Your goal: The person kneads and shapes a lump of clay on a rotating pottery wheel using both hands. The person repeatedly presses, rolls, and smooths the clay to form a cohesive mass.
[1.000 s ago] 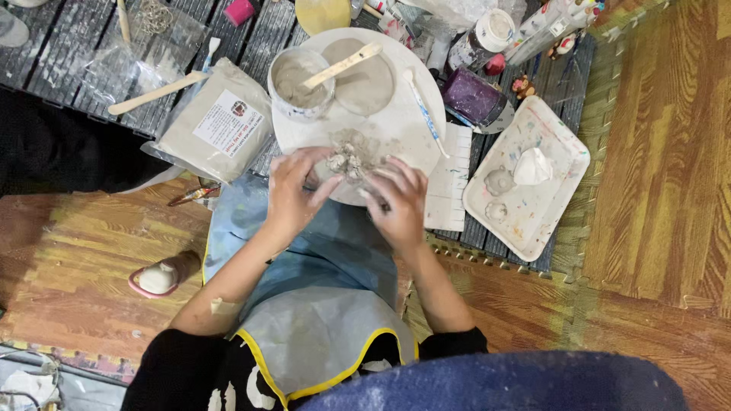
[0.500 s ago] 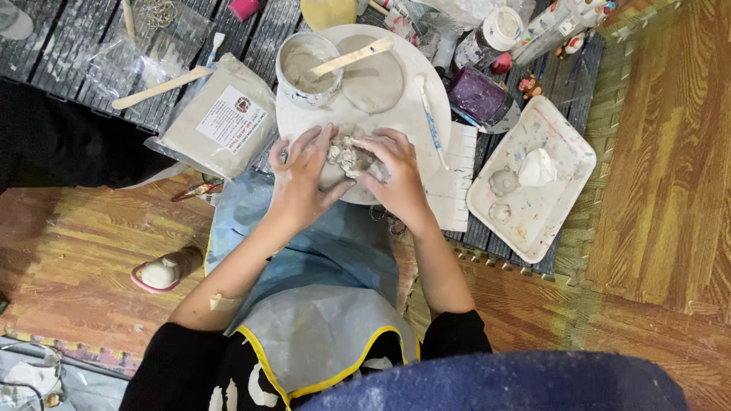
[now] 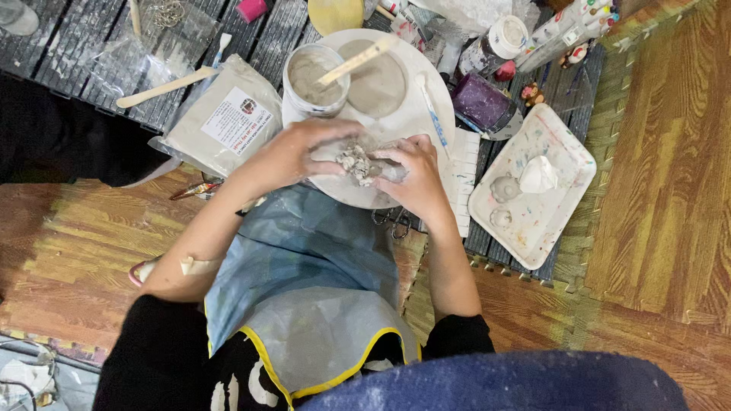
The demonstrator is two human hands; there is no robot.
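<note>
A lump of grey clay [image 3: 355, 161] sits between my two hands over the near edge of a round white plate [image 3: 426, 125]. My left hand [image 3: 301, 152] curls around its left side and my right hand [image 3: 411, 176] presses it from the right. Both hands are smeared with clay. Behind the lump, on the plate, stands a white tub of grey slurry [image 3: 314, 76] with a wooden stick [image 3: 358, 61] leaning across it. A flat grey clay disc [image 3: 378, 80] lies beside the tub.
A grey paper-labelled bag [image 3: 225, 118] lies left of the plate, with a wooden spatula [image 3: 164, 87] behind it. A white paint-stained tray [image 3: 533, 186] with small clay pieces lies right. A purple jar [image 3: 483, 103] and bottles crowd the back. A blue apron [image 3: 304, 266] covers my lap.
The view has shifted slightly. My hands have closed tighter around the clay lump and keep kneading it at the plate's near edge.
</note>
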